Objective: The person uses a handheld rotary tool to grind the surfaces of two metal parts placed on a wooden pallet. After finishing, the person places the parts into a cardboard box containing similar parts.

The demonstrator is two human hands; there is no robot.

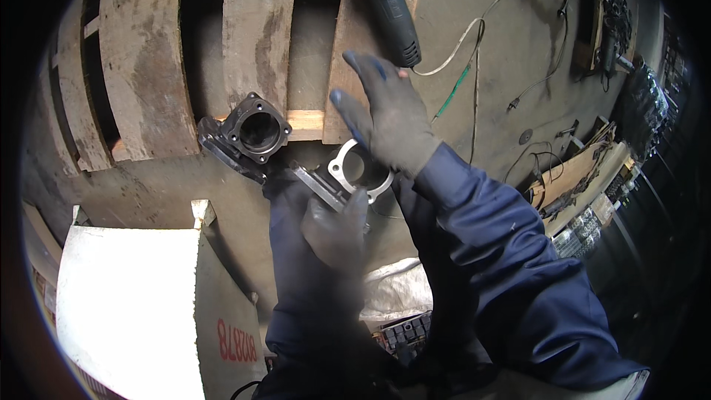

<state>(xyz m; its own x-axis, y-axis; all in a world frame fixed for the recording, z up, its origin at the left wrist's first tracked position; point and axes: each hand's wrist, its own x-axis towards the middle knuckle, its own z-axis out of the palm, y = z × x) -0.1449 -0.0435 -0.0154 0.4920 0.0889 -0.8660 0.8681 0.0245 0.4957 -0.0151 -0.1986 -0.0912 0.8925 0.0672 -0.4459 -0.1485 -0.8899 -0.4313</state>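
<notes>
My left hand (333,235), in a dark grey work glove, is closed on a flanged metal casting (342,179). The casting's ring-shaped face is bright bare metal with bolt holes around a round opening; the rest is dark. My right hand (389,115), in a grey glove with blue fingertips, hangs just above the casting, its fingers spread and holding nothing. A second dark casting (235,133) with a round flanged opening rests at the pallet's near edge, left of my hands. Beyond my right hand lies a dark power tool (390,11), its front end out of view.
The wooden pallet (141,52) has gaps between its slats. A pale cable (481,18) runs from the tool across the concrete floor (444,0). A white metal box (133,304) stands at lower left. Cardboard (574,178) and scrap lie at the right.
</notes>
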